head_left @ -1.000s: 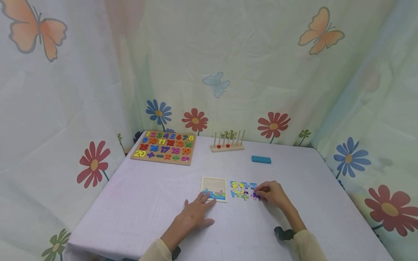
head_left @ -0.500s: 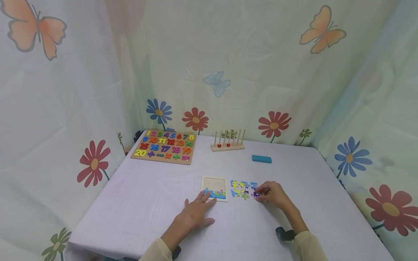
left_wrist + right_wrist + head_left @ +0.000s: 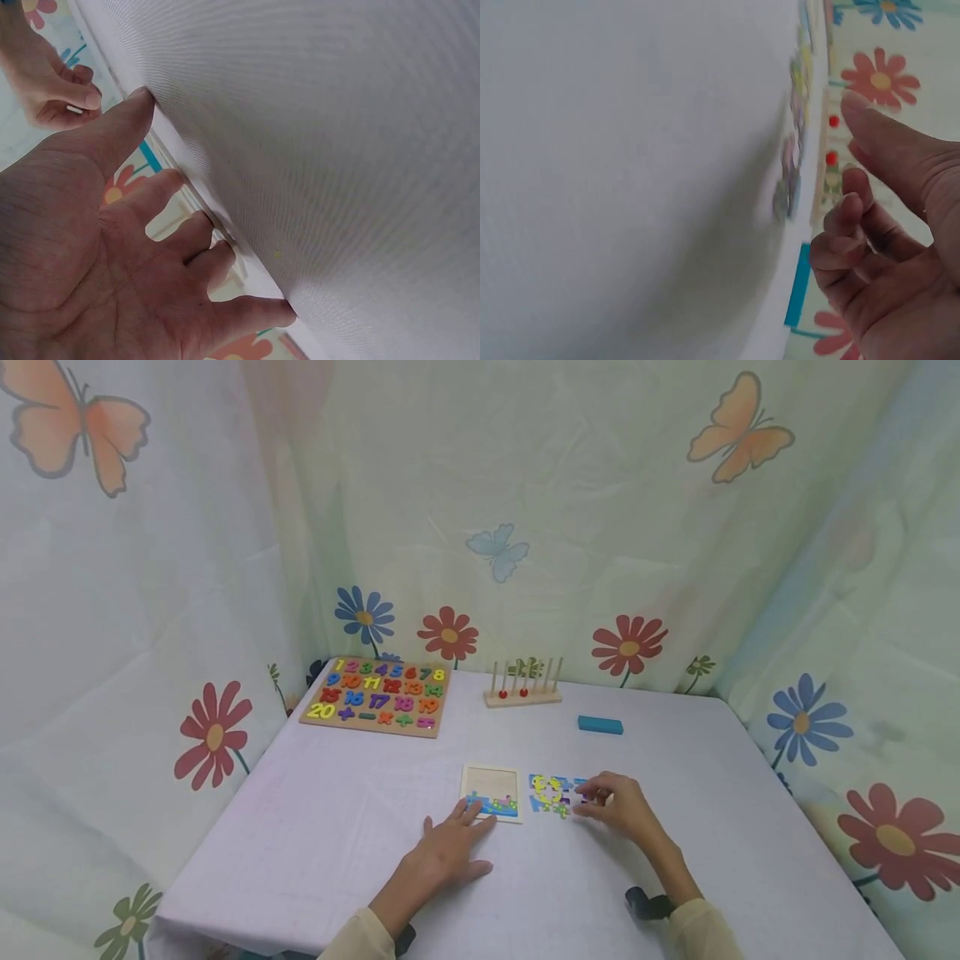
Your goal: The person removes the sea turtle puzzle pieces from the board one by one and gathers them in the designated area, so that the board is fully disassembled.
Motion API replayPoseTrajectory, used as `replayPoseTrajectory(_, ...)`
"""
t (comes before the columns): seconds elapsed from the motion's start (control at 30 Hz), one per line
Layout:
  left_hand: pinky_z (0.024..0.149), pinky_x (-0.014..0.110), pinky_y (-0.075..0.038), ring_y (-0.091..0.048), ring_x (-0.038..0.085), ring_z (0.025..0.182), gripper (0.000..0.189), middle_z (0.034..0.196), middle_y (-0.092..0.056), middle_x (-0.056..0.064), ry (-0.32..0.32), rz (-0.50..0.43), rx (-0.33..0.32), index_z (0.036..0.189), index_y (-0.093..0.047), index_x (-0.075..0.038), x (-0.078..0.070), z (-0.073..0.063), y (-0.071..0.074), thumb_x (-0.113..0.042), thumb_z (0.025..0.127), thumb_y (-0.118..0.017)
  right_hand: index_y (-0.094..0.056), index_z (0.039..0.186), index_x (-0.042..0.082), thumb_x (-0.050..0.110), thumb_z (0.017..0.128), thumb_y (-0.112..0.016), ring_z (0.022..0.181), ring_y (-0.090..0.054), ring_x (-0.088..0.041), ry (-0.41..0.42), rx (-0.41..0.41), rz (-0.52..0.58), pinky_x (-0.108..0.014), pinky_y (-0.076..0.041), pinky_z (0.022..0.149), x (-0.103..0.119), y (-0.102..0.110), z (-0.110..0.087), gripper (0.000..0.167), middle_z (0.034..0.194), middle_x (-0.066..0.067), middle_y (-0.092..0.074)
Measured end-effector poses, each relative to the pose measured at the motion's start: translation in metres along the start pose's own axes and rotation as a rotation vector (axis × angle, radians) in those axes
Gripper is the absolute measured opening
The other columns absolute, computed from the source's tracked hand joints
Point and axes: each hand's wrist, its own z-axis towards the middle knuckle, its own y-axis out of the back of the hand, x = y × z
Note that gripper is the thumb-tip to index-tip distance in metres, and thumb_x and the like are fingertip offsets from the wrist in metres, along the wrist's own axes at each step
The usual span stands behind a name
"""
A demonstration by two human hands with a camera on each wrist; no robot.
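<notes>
My left hand (image 3: 446,852) lies with fingers spread, its fingertips at the lower left edge of a small wooden puzzle tray (image 3: 491,779). Blue, pink and green jigsaw pieces (image 3: 498,807) fill the tray's lower part; its upper part is bare wood. Right of the tray, loose jigsaw pieces (image 3: 550,795) in yellow, blue and purple lie close together. My right hand (image 3: 624,807) hovers over their right side, hiding some. In the right wrist view, the right hand's thumb (image 3: 889,135) stands apart from its loosely bent fingers (image 3: 844,232), with nothing between them.
A board of coloured numbers (image 3: 382,697) lies at the back left. Behind the tray stands a wooden peg stand (image 3: 522,697) with two red beads, and a teal block (image 3: 600,725) lies to its right. Printed curtains enclose the white-covered table (image 3: 337,827).
My right hand has shifted slightly left over the loose pieces, and its thumb and forefinger are now farther apart. The left hand has stayed at the tray.
</notes>
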Motion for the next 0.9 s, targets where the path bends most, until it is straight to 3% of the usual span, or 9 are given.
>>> replayPoseTrajectory(0.17, 0.118, 0.078, -0.034, -0.031, 0.034, 0.162, 0.066, 0.171, -0.042, 0.009, 0.006, -0.001, 0.001, 0.158, -0.057, -0.022, 0.000, 0.000, 0.002, -0.037, 0.098, -0.080, -0.084, 0.107, 0.003, 0.005, 0.084, -0.092, 0.079, -0.053, -0.016, 0.058, 0.040, 0.010, -0.023, -0.046, 0.065, 0.016, -0.018, 0.005, 0.025, 0.082, 0.000, -0.062)
replayPoseTrajectory(0.3, 0.117, 0.079, -0.033, -0.031, 0.033, 0.162, 0.066, 0.172, -0.042, 0.008, 0.002, -0.010, -0.006, 0.158, -0.057, -0.022, 0.004, 0.004, -0.004, -0.038, 0.098, -0.080, -0.084, 0.107, 0.004, 0.004, 0.084, -0.092, 0.080, -0.053, -0.017, 0.025, 0.052, 0.001, -0.023, -0.047, 0.067, 0.021, -0.029, 0.013, 0.025, 0.083, 0.000, -0.062)
replayPoseTrajectory(0.57, 0.117, 0.082, -0.028, -0.027, 0.034, 0.164, 0.069, 0.174, -0.037, 0.006, -0.024, -0.009, -0.043, 0.161, -0.054, -0.028, 0.022, 0.021, -0.031, -0.045, 0.098, -0.077, -0.086, 0.101, 0.006, 0.004, 0.082, -0.093, 0.080, -0.055, -0.018, -0.042, 0.048, -0.053, -0.023, -0.050, 0.067, 0.029, -0.037, 0.021, 0.020, 0.082, 0.000, -0.062)
replayPoseTrajectory(0.9, 0.116, 0.082, -0.031, -0.029, 0.034, 0.163, 0.070, 0.173, -0.039, 0.006, -0.027, 0.019, -0.051, 0.159, -0.055, -0.028, 0.027, 0.023, -0.037, -0.045, 0.097, -0.079, -0.085, 0.096, 0.004, 0.003, 0.084, -0.092, 0.081, -0.057, -0.019, -0.089, 0.052, -0.068, -0.024, -0.053, 0.070, 0.034, -0.041, 0.023, 0.014, 0.084, -0.002, -0.065)
